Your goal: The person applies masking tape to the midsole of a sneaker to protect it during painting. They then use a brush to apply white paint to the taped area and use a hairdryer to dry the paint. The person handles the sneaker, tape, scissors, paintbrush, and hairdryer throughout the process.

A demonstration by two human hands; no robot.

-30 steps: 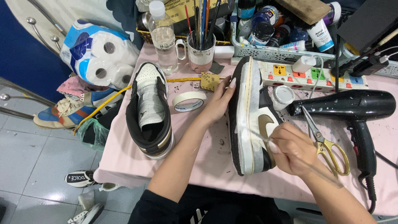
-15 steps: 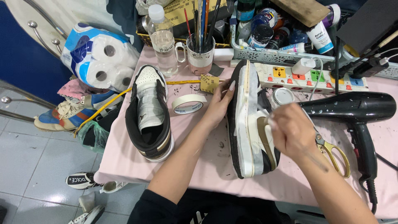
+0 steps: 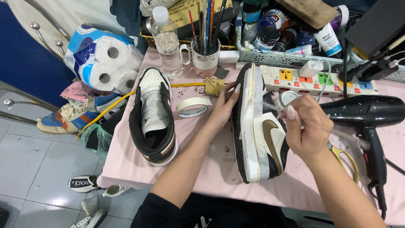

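I see a pink table (image 3: 211, 169) crowded with supplies over a grey tiled floor, with a pack of paper rolls (image 3: 103, 59) at its far left corner. Near the middle a sneaker (image 3: 257, 126) lies tipped on its side, sole edge up, toe pointing away from me. My left hand (image 3: 223, 107) reaches in from below, fingers spread flat and pressed against the sole's left flank, steadying it rather than closing round it. My right hand (image 3: 306, 128) hovers over the shoe's upper, wrist bent, fingers pinched on a thin brush (image 3: 274, 107) whose tip meets the pale midsole. A second sneaker (image 3: 152, 116) stands upright to the left, a roll of masking tape (image 3: 193, 107) between the two. A black hair dryer (image 3: 365, 112) lies just right of my right hand.
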